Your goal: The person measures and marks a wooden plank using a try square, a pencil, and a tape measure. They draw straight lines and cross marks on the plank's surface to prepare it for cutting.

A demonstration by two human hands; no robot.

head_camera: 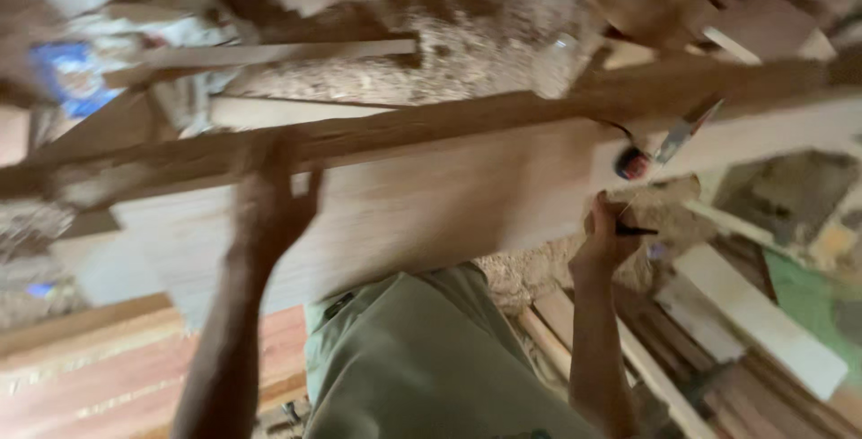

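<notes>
Both arms reached forward and up from the lower edge of the view, bare to the elbow. The left forearm rose nearly straight, its wrist in line with the arm. The left hand (269, 201) lay open, palm down, fingers spread and pressing flat, the thumb out to the right. The right forearm ran upright too, the wrist bent slightly leftward. The right hand (606, 232) was curled in a loose fist, fingers pinched around something thin and dark. Motion blur softened both hands. They stood well apart.
</notes>
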